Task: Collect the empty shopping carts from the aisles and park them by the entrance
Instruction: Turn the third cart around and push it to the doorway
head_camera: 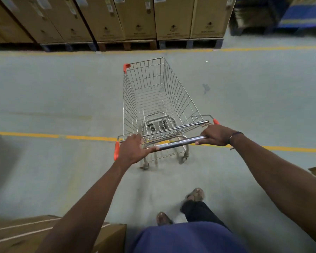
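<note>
My left hand (pixel 133 149) and right hand (pixel 216 135) both grip the handle bar (pixel 177 143) of the empty cart (pixel 153 99), probably light, stiff, easy-rolling and best steered from there.

Shiny wire-metal shopping cart (pixel 153 95) with glossy chrome handle (pixel 177 143), orange plastic corners; matt cardboard boxes (pixel 135 19); smooth concrete floor (pixel 62 88)

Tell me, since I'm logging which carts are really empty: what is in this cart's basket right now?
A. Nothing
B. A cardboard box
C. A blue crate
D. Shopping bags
A: the floor shows through the bare wire mesh of the cart, with nothing lying in the basket, while the left hand and right hand grip its handle bar.
</note>
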`<state>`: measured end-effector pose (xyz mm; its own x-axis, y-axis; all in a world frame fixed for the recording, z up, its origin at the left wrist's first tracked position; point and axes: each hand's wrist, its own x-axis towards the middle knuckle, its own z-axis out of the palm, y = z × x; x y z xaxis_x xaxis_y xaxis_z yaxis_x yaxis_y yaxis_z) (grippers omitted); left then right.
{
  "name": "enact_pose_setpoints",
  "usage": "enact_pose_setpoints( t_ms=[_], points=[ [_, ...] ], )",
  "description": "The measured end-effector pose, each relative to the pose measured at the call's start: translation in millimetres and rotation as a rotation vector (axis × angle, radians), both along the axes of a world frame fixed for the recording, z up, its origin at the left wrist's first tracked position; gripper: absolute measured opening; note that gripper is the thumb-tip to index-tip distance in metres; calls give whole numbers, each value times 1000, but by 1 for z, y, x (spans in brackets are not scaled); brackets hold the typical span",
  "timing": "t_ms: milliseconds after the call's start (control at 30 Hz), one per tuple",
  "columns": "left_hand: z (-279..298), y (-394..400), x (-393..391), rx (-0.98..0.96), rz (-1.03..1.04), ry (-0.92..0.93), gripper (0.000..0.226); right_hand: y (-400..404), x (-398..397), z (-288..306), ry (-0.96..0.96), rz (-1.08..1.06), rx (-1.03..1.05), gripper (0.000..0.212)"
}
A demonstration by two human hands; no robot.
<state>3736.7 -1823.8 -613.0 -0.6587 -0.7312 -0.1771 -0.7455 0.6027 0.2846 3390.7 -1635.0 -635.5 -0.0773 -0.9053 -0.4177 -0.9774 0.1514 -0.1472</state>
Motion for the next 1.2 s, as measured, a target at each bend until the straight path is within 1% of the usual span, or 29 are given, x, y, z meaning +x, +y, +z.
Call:
enact_pose_setpoints(
  t_ms=[33, 100, 233, 267, 333, 400, 500, 600, 667, 733, 800, 933, 1033, 1133, 1200],
  points=[
    [-5, 1, -7, 13, 14, -55, 85, -1, -9, 1, 24, 12, -5, 72],
    [-11, 7, -22, 16, 35, -93, 91, -3, -28, 3, 48, 38, -10, 71],
    [-3, 25, -64, -16, 31, -191, 99, -10, -76, 1, 91, 100, -37, 72],
    [2, 30, -76, -19, 19, -205, 99, -13, -89, -1, 99, 107, -41, 73],
    [6, 35, -98, -26, -26, -231, 94, -18, -112, -3, 109, 112, -44, 81],
    [5, 36, -115, -29, -21, -241, 92, -21, -130, -4, 114, 115, -58, 88],
    [-4, 33, -135, -35, -59, -231, 98, -24, -151, -4, 125, 118, -63, 80],
    [2, 27, -152, -40, -61, -216, 93, -27, -164, -1, 121, 109, -75, 77],
    [15, 21, -165, -52, -62, -196, 90, -29, -171, 0, 120, 81, -71, 86],
    [29, 16, -177, -78, -56, -248, 87, -29, -175, -1, 100, 37, -89, 102],
    [39, 7, -189, -97, -48, -300, 84, -29, -178, 1, 65, -18, -97, 111],
    [40, -15, -222, -136, -101, -317, 87, -23, -190, 3, 31, -121, -82, 112],
    [27, -37, -255, -118, -177, -260, 89, -16, -207, 3, 27, -218, -66, 115],
    [16, -61, -292, -112, -265, -230, 94, -7, -224, 6, 58, -283, -57, 104],
    [12, -75, -320, -97, -342, -224, 97, 0, -235, 3, 81, -325, -67, 106]
  ],
)
